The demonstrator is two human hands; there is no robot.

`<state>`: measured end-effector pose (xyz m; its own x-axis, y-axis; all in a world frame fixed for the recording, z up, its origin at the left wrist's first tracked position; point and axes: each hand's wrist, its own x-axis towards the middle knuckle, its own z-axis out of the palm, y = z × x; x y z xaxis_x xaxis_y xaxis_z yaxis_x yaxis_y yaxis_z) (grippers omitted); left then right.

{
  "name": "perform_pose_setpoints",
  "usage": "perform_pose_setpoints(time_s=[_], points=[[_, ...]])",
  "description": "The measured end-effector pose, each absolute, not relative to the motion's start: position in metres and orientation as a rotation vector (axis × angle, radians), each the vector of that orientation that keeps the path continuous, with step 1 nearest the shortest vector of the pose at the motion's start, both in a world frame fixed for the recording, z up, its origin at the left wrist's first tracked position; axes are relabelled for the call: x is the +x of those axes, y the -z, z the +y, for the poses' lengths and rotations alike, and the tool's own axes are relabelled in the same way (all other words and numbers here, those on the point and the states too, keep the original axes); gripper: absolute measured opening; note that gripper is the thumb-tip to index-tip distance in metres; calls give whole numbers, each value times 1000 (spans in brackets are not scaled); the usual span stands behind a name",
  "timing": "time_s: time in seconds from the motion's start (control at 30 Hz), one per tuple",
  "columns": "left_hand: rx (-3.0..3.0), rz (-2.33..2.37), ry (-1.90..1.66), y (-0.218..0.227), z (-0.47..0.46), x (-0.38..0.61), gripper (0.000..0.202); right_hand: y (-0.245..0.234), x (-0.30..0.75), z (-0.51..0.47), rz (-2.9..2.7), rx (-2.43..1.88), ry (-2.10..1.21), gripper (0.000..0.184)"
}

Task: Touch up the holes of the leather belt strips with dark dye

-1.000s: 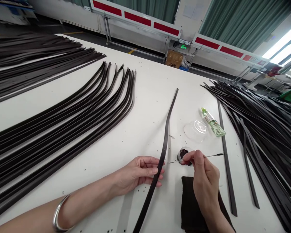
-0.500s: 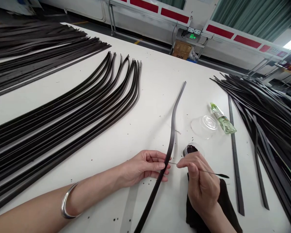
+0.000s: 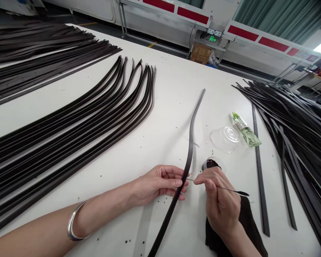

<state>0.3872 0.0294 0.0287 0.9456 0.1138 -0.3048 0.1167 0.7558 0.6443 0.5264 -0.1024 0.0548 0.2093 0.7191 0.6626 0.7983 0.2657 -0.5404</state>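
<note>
My left hand (image 3: 160, 184) pinches a long dark strap (image 3: 190, 146) between thumb and fingers, its far end curving up and away across the table. My right hand (image 3: 220, 201) is closed around a thin metal rod tool (image 3: 228, 189) with a flat dark end pointing right. The tool's other tip meets the strap's right edge beside my left fingers. Just beyond my right hand stands a small clear cup of dark paste or paint (image 3: 212, 163), partly hidden by that hand. Under my right wrist lies a black cloth (image 3: 247, 228).
A clear plastic lid (image 3: 224, 138) and a green squeeze bottle (image 3: 246, 130) lie right of centre. Dark straps lie in rows (image 3: 91, 117) on the left and heaped (image 3: 296, 121) on the right. A single strap (image 3: 260, 178) lies near the heap. Small dark specks dot the white table (image 3: 173, 78).
My right hand and the tool have shifted slightly left, toward the strap. My left hand and the strap hold nearly the same place.
</note>
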Motion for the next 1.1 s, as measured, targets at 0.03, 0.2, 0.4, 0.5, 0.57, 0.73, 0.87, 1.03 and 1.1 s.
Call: perform_pose_setpoints(time_s=[0.03, 0.2, 0.4, 0.5, 0.57, 0.73, 0.87, 1.03, 1.1], points=[[723, 335, 6, -29, 29, 387, 19, -55, 526, -102, -1532, -1466, 93, 26], [733, 324, 14, -28, 30, 387, 18, -57, 523, -103, -1551, -1465, 101, 26], [726, 329, 8, -28, 29, 388, 17, -57, 521, -103, -1569, -1455, 90, 25], [752, 341, 21, -29, 30, 387, 18, -57, 521, -102, -1551, -1470, 127, 24], [759, 342, 24, -30, 30, 387, 20, -57, 521, -102, -1547, -1485, 122, 23], [746, 334, 12, -29, 29, 387, 20, -58, 521, -101, -1568, -1510, 162, 23], [754, 338, 4, -29, 29, 388, 21, -59, 520, -101, -1580, -1512, 152, 23], [745, 354, 6, -28, 29, 389, 18, -60, 520, -102, -1575, -1535, 165, 23], [744, 357, 2, -28, 28, 388, 18, -60, 520, -102, -1587, -1525, 150, 23]])
